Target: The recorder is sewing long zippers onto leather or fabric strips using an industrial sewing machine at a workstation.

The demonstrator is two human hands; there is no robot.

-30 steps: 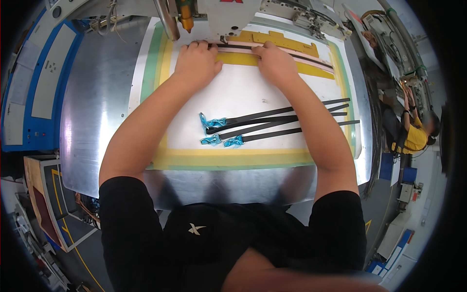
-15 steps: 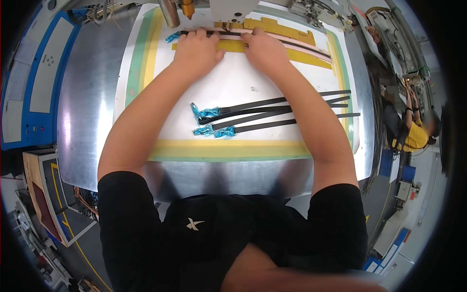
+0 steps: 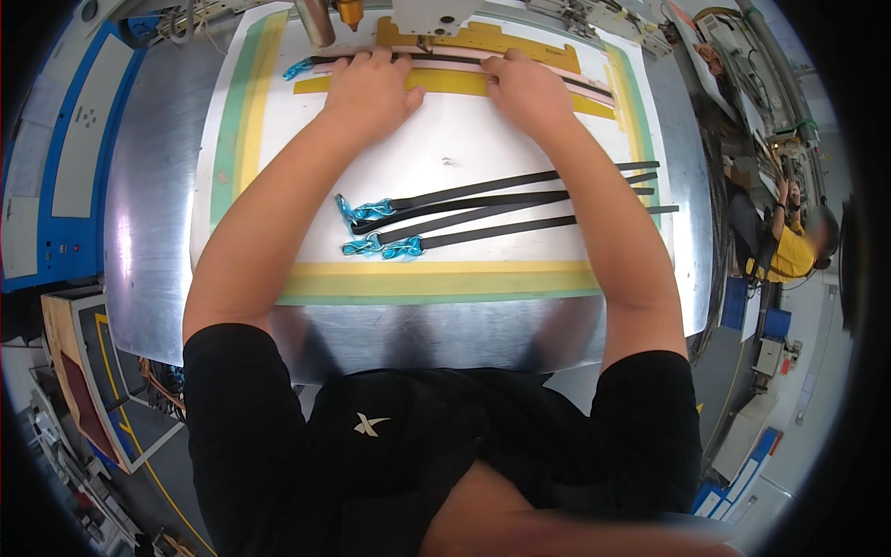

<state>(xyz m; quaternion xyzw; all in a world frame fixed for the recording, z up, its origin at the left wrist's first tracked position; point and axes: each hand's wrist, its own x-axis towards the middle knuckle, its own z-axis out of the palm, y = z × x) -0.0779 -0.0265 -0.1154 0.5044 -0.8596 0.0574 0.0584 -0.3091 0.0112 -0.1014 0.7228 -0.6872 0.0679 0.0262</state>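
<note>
Both grips work at the far side of the desk (image 3: 153,251), over a long black strap (image 3: 450,60). The strap lies along a pink strip (image 3: 543,69) between the upper and lower parts of a yellow template (image 3: 445,82). The left grip (image 3: 369,91) is unclenched: its fingers rest across the strap near the blue-wrapped end (image 3: 297,68), and its thumb stands well apart from them. The right grip (image 3: 527,88) has bent fingers at the strap farther right; whether it pinches the strap or only presses it, one cannot tell. A bare length of strap shows between the two, and more of it runs on to the right of the right grip.

A pale machine head (image 3: 436,17) hangs just beyond this stretch, with an orange nozzle (image 3: 350,13) to its left. Nearer the person, several loose black straps (image 3: 483,186) lie on a white sheet (image 3: 278,186), their blue-wrapped clips (image 3: 404,247) at the left and their plain ends reaching past the right forearm (image 3: 622,223). Yellow tape (image 3: 436,272) and green tape (image 3: 436,296) edge the sheet. Off to the right is another person in a yellow top (image 3: 792,255).
</note>
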